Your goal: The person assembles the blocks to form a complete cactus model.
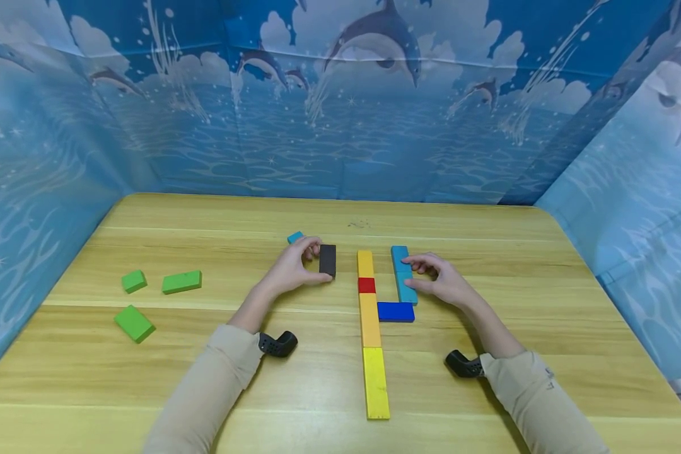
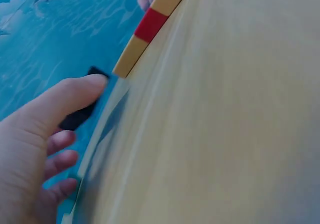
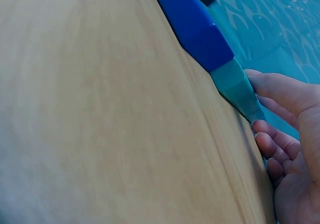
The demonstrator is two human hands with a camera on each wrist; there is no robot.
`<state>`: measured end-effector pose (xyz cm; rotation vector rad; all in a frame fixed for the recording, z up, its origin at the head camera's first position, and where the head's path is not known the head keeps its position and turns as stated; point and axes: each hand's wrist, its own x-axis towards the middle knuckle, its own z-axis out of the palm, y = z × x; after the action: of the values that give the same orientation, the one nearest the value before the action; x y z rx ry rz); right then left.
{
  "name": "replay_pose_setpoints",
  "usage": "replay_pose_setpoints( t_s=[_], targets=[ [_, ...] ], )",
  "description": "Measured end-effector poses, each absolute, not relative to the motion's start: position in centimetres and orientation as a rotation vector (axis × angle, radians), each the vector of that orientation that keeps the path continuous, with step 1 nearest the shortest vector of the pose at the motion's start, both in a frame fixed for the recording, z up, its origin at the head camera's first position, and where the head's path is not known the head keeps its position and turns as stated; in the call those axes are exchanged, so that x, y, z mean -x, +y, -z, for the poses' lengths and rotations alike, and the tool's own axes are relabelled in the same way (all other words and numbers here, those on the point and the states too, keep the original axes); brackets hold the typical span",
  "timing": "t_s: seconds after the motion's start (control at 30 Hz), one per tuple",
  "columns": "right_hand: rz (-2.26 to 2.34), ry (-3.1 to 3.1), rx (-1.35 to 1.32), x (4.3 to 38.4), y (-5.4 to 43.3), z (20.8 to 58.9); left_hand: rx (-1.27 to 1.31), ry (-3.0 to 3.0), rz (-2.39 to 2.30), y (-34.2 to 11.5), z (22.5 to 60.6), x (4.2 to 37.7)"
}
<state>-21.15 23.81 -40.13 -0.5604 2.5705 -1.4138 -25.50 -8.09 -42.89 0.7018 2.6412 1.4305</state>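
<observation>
My left hand (image 1: 295, 265) grips a black block (image 1: 328, 260) between thumb and fingers, raised over the table left of a column of blocks. In the left wrist view the thumb lies across this black block (image 2: 80, 115). My right hand (image 1: 439, 277) touches the right side of two light blue blocks (image 1: 403, 268) set end to end, its thumb and fingertips against them. Below these lies a dark blue block (image 1: 396, 312), reaching left to the column. The column has a yellow-orange block (image 1: 365, 263), a red block (image 1: 366, 285), an orange block (image 1: 370, 320) and a yellow block (image 1: 376, 383).
At the table's left lie three green blocks: a small one (image 1: 133, 281), a long one (image 1: 182, 282) and another (image 1: 135, 323). A light blue block (image 1: 295, 237) shows partly behind my left hand. A dolphin-printed curtain (image 1: 340, 151) stands along the table's far edge.
</observation>
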Motion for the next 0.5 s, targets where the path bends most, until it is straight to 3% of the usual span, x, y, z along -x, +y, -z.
replay_pose_setpoints(
  t_s=[0.5],
  targets=[
    [1.415,2.561,0.560,21.3,23.9,40.3,-0.457,2.682,-1.646,-2.0,43.4,29.6]
  ],
)
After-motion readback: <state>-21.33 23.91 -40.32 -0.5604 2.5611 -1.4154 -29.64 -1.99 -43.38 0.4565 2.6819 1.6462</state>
